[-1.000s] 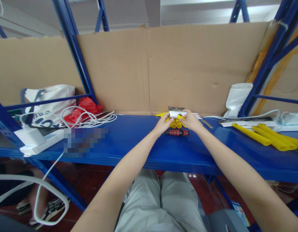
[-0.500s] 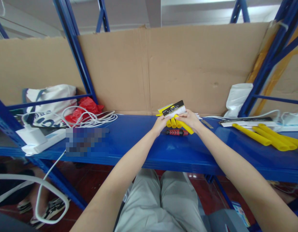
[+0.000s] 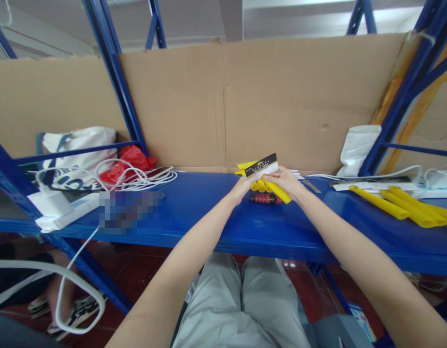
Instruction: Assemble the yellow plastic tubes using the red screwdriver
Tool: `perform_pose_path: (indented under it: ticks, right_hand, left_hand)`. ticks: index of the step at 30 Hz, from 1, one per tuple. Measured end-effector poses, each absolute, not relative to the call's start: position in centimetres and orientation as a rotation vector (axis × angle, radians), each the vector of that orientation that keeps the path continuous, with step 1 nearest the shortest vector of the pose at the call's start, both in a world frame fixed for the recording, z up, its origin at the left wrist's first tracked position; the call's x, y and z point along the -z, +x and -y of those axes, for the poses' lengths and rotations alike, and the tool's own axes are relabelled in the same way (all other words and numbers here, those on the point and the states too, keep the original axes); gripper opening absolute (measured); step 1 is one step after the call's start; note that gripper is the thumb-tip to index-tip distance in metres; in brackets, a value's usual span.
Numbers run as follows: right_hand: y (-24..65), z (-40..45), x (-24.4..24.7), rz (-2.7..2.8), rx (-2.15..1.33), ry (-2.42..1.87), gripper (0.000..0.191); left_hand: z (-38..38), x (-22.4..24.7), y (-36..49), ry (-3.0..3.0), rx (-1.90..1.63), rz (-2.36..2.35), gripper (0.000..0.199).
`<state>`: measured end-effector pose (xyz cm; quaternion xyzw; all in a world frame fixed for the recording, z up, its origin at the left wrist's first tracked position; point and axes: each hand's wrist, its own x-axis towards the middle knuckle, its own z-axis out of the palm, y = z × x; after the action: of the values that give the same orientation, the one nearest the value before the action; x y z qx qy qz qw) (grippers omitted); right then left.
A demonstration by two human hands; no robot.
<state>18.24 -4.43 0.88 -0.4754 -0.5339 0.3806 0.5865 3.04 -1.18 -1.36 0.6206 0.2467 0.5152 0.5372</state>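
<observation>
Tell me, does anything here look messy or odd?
Mostly the left end: white cable lies in loose, untidy loops, partly over crumpled red plastic, and a pixelated patch hides whatever lies in front. The card between the left hand and right hand tilts, but seems simply held that way. Nothing looks spilled.

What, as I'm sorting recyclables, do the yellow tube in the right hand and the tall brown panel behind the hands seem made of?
Yellow tube: probably plastic, smooth, judging by its even colour; rubber possible.
Brown panel: likely cardboard, matte, showing a vertical crease and dent.
</observation>
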Motion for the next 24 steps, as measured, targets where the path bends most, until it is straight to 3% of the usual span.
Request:
perform_pose_path:
  ticks: [7, 12, 17, 24]
  right_hand:
    - [18.0, 4.4, -1.1, 1.235, -0.978, -1.091, 0.01]
    - [18.4, 4.3, -1.3, 1.274, -0.983, -1.1, 0.021]
    - [19.0, 3.8, -1.2, 1.274, -0.978, -1.087, 0.02]
    - [19.3, 3.7, -0.9, 1.36, -1.044, -0.991, 0.04]
  left_hand:
    - [0.7, 1.3, 3.5, 1.234, -1.345, -0.617, 0.021]
    - [0.4, 0.6, 3.1, 1.075, -1.43, -0.607, 0.02]
    - [0.2, 0.2, 2.6, 0.973, -1.55, -0.62, 0.019]
    - [-0.3, 0.0, 1.5, 0.846, -1.568, -0.715, 0.029]
